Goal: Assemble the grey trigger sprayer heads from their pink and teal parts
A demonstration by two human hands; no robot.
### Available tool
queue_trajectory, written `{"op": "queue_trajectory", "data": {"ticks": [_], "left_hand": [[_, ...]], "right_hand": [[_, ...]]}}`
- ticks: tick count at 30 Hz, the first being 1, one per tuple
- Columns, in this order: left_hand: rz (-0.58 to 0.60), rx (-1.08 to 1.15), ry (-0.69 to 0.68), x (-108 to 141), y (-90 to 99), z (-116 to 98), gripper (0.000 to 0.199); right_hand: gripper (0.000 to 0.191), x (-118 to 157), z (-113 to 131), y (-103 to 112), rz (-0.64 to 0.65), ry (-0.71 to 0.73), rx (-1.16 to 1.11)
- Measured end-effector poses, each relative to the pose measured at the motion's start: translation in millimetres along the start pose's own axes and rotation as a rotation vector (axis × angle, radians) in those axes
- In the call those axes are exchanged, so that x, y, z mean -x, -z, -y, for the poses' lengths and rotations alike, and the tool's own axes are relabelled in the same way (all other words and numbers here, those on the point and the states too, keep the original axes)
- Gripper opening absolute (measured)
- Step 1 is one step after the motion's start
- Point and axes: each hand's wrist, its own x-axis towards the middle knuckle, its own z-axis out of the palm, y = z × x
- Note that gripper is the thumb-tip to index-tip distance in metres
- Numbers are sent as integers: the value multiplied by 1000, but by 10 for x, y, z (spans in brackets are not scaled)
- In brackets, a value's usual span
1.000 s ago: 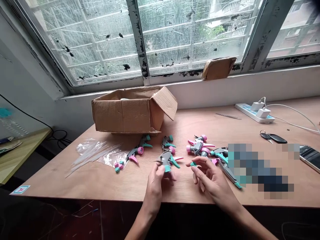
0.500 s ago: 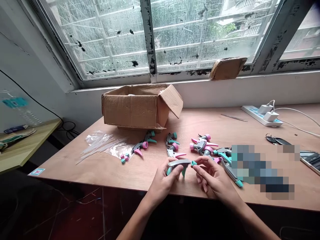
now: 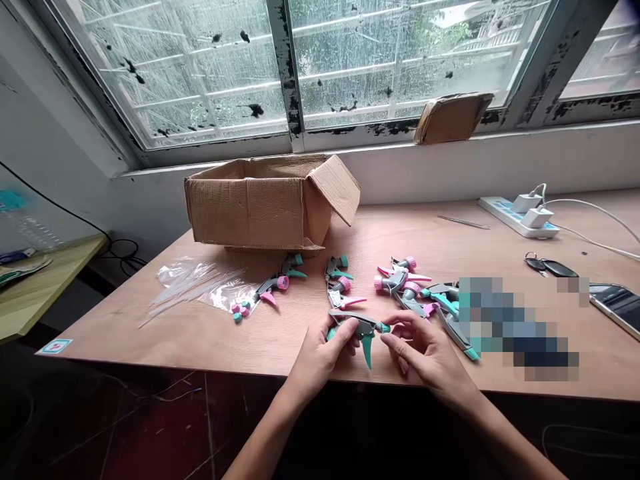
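Observation:
My left hand (image 3: 323, 350) is closed around a grey and teal trigger spray head (image 3: 367, 325), its teal trigger pointing down. At the right end of the spray head sits a small teal nozzle cap (image 3: 384, 328). The thumb and forefinger of my right hand (image 3: 423, 347) are at this cap, pinching it; the other fingers are curled. Behind my hands lie more spray heads, a grey and pink pair (image 3: 400, 277) and a grey and teal one (image 3: 339, 268). Several small pink and teal caps (image 3: 241, 311) lie to the left.
An open cardboard box (image 3: 250, 210) stands at the back left of the table. Thin clear tubes (image 3: 185, 293) and plastic bags lie before it. To the right are a power strip (image 3: 520, 217), sunglasses (image 3: 555, 267), a phone (image 3: 617, 307) and a thin metal rod (image 3: 463, 222).
My right hand has brought the teal nozzle cap against the end of the spray head; a gap showed between them before. The spray head has turned, showing more of its side and trigger.

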Motion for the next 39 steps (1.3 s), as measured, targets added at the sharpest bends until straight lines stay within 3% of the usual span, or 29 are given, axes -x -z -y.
{"op": "queue_trajectory", "data": {"ticks": [13, 19, 24, 26, 29, 32, 36, 39], "left_hand": [[85, 33, -79, 14, 4, -6, 35], [96, 41, -70, 28, 5, -35, 37], [44, 87, -82, 13, -2, -37, 33], [18, 102, -87, 9, -4, -38, 31], [16, 102, -91, 6, 0, -29, 29], [-3, 109, -111, 3, 10, -5, 27], [-14, 109, -117, 9, 15, 2, 27], [-20, 97, -111, 16, 4, -25, 28]], "right_hand": [[32, 9, 26, -41, -30, 21, 99], [54, 18, -18, -31, -27, 31, 217], [37, 32, -41, -56, -53, 109, 61], [42, 52, -43, -66, -53, 151, 36], [41, 75, -34, -67, -21, 171, 110], [25, 72, 0, -58, 74, 109, 228], [24, 52, 19, -67, 72, 68, 221], [41, 51, -9, -82, -3, 109, 124]]}}
